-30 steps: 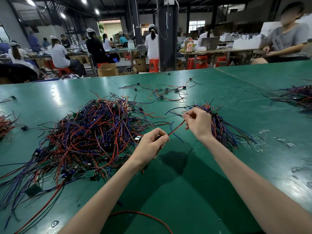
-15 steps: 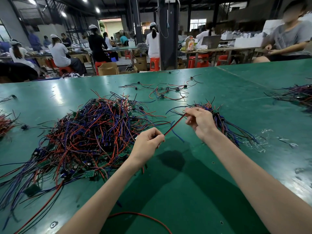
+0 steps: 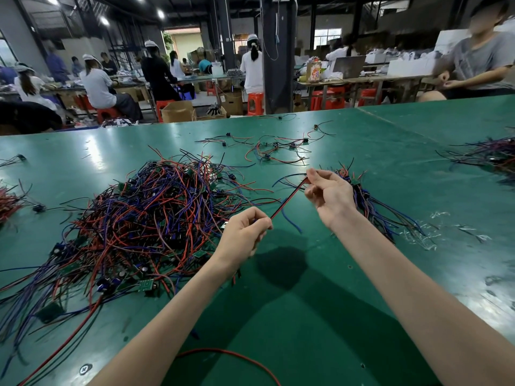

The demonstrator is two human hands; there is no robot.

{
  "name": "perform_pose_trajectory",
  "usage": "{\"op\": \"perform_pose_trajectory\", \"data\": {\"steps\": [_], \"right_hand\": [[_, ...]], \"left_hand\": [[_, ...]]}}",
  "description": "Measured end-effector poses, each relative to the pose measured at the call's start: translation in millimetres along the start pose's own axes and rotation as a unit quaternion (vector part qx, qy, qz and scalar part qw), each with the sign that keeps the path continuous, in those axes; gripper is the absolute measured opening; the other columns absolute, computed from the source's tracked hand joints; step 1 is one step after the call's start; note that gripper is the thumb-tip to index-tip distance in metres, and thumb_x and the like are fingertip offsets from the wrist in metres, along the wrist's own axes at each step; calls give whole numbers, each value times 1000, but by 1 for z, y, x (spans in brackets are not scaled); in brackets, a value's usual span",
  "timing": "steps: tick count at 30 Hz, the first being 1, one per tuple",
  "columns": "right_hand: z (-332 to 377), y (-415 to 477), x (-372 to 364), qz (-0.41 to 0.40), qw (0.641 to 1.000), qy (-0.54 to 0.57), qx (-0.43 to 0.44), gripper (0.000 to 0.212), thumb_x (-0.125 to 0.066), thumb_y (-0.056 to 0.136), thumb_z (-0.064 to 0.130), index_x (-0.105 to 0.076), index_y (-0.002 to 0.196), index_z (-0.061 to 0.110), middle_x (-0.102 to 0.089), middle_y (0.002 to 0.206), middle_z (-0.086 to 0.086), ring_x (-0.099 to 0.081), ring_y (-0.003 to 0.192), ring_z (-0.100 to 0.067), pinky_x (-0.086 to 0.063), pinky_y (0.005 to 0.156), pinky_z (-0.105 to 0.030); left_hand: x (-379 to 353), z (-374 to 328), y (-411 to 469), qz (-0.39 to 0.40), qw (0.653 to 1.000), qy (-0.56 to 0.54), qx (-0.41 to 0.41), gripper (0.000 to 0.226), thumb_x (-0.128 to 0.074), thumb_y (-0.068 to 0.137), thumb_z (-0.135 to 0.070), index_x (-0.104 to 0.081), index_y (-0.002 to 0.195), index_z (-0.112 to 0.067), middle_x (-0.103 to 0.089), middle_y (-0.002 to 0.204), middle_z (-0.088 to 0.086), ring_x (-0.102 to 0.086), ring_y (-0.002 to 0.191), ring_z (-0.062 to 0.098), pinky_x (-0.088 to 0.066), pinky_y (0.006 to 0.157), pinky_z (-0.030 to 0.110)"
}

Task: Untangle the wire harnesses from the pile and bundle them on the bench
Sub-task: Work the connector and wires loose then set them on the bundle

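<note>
A big tangled pile of red, blue and black wire harnesses (image 3: 150, 218) with small green circuit boards lies on the green bench (image 3: 320, 316), left of centre. A red and black wire pair (image 3: 288, 199) is stretched taut between my hands. My left hand (image 3: 245, 232) pinches its near end beside the pile's right edge. My right hand (image 3: 328, 193) pinches its far end, other fingers loosely spread. A smaller sorted bundle of harnesses (image 3: 373, 204) lies just behind and right of my right hand. A blue wire end (image 3: 292, 222) hangs below the taut wires.
Loose harnesses (image 3: 276, 150) are scattered at the bench's far middle. More wire heaps sit at the far right (image 3: 490, 154) and left edge (image 3: 8, 201). A red wire loop (image 3: 237, 358) lies near me. Clear plastic scraps (image 3: 426, 235) lie right. People work at tables beyond.
My right hand has lifted and drawn away from the left, pulling the red and black wires straighter and longer. My left hand stayed near the pile's edge.
</note>
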State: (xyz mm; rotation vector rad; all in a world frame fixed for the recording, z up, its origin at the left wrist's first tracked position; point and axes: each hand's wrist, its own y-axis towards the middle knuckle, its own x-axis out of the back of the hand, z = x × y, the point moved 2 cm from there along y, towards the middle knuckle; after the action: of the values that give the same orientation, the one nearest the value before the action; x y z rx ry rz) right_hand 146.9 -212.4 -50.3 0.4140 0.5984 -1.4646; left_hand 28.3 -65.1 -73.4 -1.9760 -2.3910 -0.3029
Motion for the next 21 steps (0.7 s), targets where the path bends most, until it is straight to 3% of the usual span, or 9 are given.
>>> {"op": "perform_pose_trajectory", "data": {"steps": [2,3,6,7,9,12,14,17,21], "right_hand": [[-1,2,3,-21,979,-161,126,16,-69,83,3,-60,71,10,-58,53,3,-47,36,-7,-44,46,-22],[0,2,4,-27,934,-271,230,15,-69,83,5,-61,71,9,-60,56,3,-49,38,-8,-42,49,-22],[0,-8,2,17,700,-475,533,10,-69,81,0,-64,72,1,-62,68,-7,-48,57,-13,-35,59,-18],[-1,-9,2,24,658,-490,571,10,-69,80,-2,-63,72,-2,-61,69,-11,-47,60,-14,-33,60,-18],[-1,-9,3,23,642,-493,587,10,-70,79,-3,-63,72,-3,-60,69,-13,-46,61,-14,-31,60,-15],[-1,-6,4,16,690,-489,533,11,-71,80,3,-65,71,1,-62,67,-7,-48,58,-14,-32,59,-15],[2,1,6,8,808,-440,392,12,-72,81,9,-66,71,7,-63,65,-1,-51,49,-10,-39,55,-14],[1,10,9,-3,972,-209,110,13,-72,79,3,-63,71,6,-62,60,-5,-46,36,-6,-41,41,-18],[-6,11,13,6,993,6,-117,8,-66,82,-1,-61,76,-1,-60,50,-4,-43,33,-2,-39,35,-13]], "left_hand": [[-2,0,0,8,1000,-4,-5,22,-52,93,-5,-54,72,-11,-41,48,-9,-27,37,4,-22,35,15],[-3,0,0,13,1000,-4,-9,22,-52,93,-5,-54,72,-11,-42,48,-9,-28,37,4,-22,35,15],[-5,-1,-2,22,1000,0,-18,24,-52,93,-5,-54,70,-11,-42,47,-8,-29,36,5,-24,35,15],[-5,-1,-3,25,1000,-2,-18,25,-52,93,-5,-54,69,-12,-43,47,-8,-29,35,6,-24,35,14],[-5,-1,-3,30,999,-5,-16,24,-52,93,-6,-54,69,-11,-43,47,-7,-28,35,7,-24,35,14],[-6,-1,-3,33,999,-14,-10,22,-53,92,-6,-54,71,-10,-43,48,-6,-27,35,7,-23,36,15],[-6,-1,-2,34,999,-18,-2,22,-52,92,-5,-54,70,-10,-42,48,-6,-25,34,7,-22,36,15],[-5,0,-2,30,999,-17,7,23,-52,92,-4,-53,70,-9,-42,48,-6,-25,33,7,-21,35,15],[-6,2,-2,35,999,-22,18,22,-54,92,-6,-55,70,-10,-44,49,-3,-25,33,7,-20,36,14]]}}
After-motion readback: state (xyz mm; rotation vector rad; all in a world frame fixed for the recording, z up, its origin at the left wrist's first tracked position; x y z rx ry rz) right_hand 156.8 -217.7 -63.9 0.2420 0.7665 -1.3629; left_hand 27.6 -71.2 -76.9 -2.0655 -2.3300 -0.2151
